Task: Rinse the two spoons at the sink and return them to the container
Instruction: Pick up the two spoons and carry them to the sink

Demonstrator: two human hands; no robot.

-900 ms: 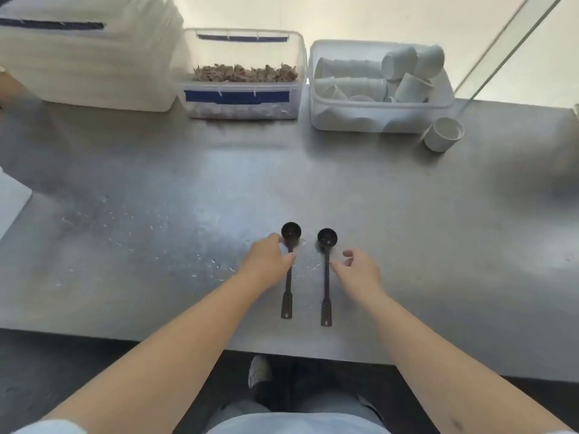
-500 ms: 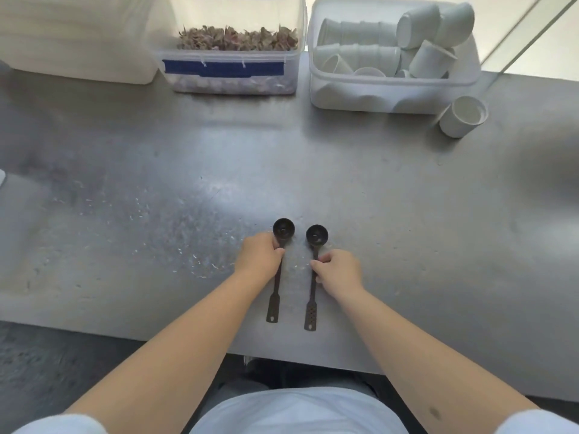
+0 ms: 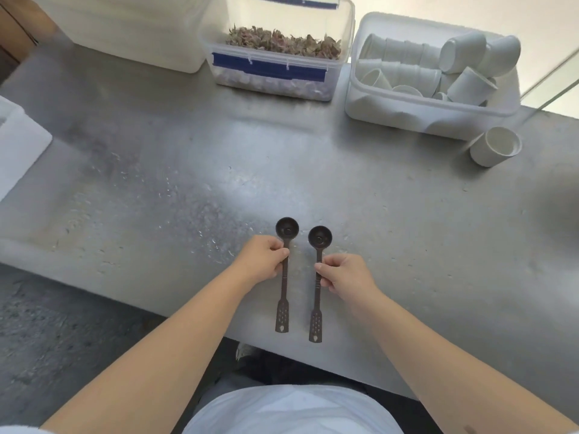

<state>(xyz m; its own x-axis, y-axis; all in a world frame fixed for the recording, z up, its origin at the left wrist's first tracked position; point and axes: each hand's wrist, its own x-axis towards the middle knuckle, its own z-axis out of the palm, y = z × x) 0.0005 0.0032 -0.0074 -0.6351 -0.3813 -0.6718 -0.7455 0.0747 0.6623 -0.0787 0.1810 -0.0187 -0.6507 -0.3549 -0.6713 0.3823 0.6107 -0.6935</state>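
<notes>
Two dark long-handled spoons lie side by side near the front edge of a steel counter (image 3: 407,230), bowls pointing away from me. My left hand (image 3: 261,261) is closed around the upper handle of the left spoon (image 3: 283,296). My right hand (image 3: 344,275) pinches the upper handle of the right spoon (image 3: 317,305). Both perforated handle ends stick out below my hands toward the counter edge. No sink is in view.
Along the back stand a large white bin (image 3: 131,32), a clear container of dried flowers (image 3: 275,61) and a clear tub of white cups (image 3: 432,76). A single white cup (image 3: 495,150) lies at the right. A white block (image 3: 18,145) sits at the left edge.
Both hands went from hovering beside the spoons to closing on their handles. The view has tilted and come closer to the counter.
</notes>
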